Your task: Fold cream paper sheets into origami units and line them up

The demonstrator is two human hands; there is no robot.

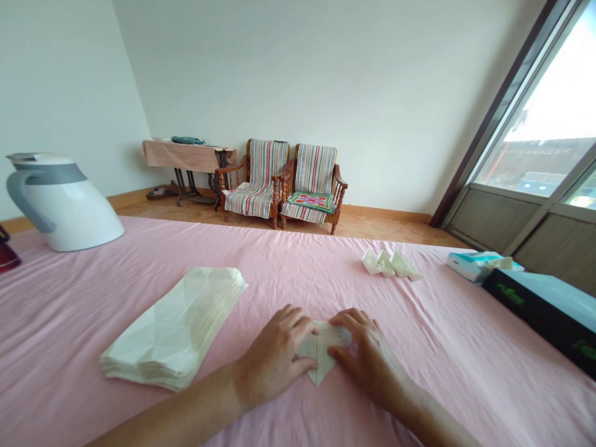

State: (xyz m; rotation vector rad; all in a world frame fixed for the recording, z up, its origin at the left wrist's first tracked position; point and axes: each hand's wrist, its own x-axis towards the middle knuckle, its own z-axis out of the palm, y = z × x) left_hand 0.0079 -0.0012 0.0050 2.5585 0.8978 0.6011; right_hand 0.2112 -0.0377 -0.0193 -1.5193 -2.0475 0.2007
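Observation:
A small folded paper lies on the pink cloth before me, its point toward me and a crease down its middle. My left hand grips its left side, thumb on the near face and fingers along the far edge. On the opposite side, my right hand holds it the same way, fingers curled and thumb pressed on it. The paper's outer corners are hidden under my fingers. To the left lies a thick stack of creased pale sheets. Several folded paper pieces stand in a row beyond my right hand.
A white and grey jug stands at the table's far left, beside a dark red object cut off by the frame. A tissue pack and a black box sit at right. Two wooden chairs stand beyond the table.

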